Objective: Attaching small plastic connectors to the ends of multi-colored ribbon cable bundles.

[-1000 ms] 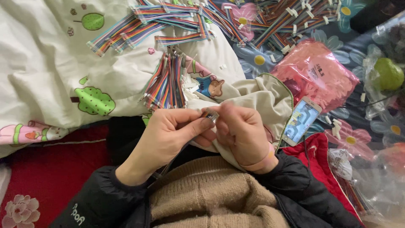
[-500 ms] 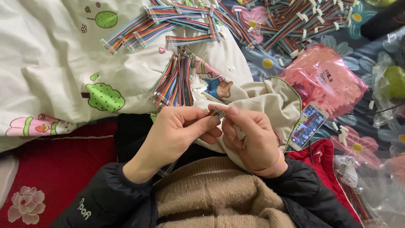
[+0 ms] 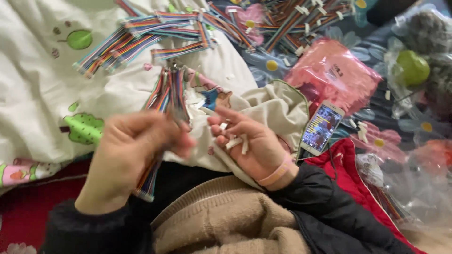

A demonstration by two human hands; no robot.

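A bed quilt strewn with rainbow ribbon cables is being worked over.
The hands, joined a second ago, are now being parted: a ribbon cable is being gripped by the blurred left hand, white connector pieces cupped in the half-open right hand.

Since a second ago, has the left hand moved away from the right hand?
Yes. The left hand has pulled leftward from the right hand, away from the phone, holding a rainbow ribbon cable.

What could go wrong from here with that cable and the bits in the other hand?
The left hand pinches a ribbon cable whose end dangles over the lap; it may slip or snag. Small white pieces lie loose in the open right hand and may drop into the bedding. The phone lies close by.
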